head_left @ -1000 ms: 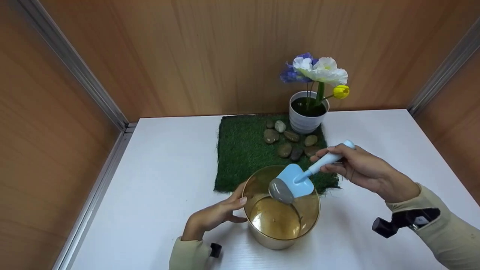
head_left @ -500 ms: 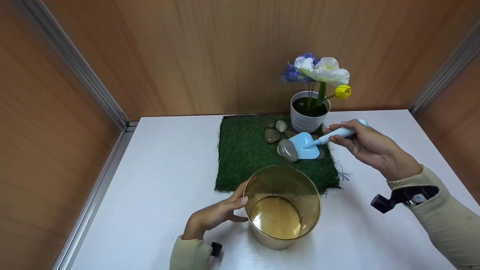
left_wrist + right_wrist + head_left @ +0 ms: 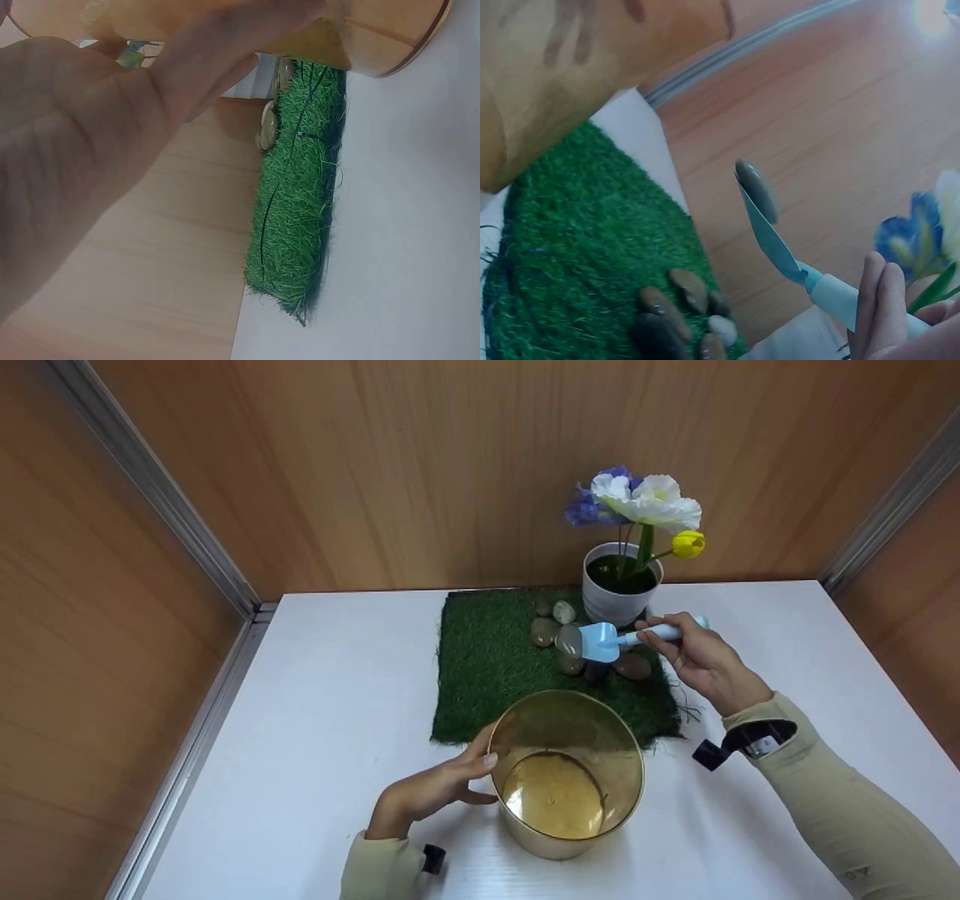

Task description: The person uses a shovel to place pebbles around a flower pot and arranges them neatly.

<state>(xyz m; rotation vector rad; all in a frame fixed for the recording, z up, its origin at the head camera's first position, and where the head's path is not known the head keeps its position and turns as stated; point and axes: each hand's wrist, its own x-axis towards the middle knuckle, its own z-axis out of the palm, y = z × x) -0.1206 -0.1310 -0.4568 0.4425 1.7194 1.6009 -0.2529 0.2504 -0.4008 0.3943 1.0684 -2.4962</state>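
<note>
My right hand (image 3: pixel 701 664) holds a light blue toy shovel (image 3: pixel 600 643) by its pale handle. On the tip of the blade rides a smooth grey stone (image 3: pixel 568 641); in the right wrist view this stone (image 3: pixel 757 191) sits above the grass. My left hand (image 3: pixel 439 787) grips the left side of a translucent gold bucket (image 3: pixel 566 840), thumb near the rim. Nothing lies inside the bucket. Several brown and grey stones (image 3: pixel 544 631) lie on a green turf mat (image 3: pixel 484 675), partly hidden under the shovel.
A white pot (image 3: pixel 619 607) with purple, white and yellow flowers (image 3: pixel 654 502) stands at the mat's back right corner. The white table (image 3: pixel 337 697) meets a wood-grain panel (image 3: pixel 420 472) at the back, with more panels on both sides.
My right hand has carried the shovel and its stone from over the bucket, away from me, to above the stones on the mat. My left hand and the bucket have stayed put.
</note>
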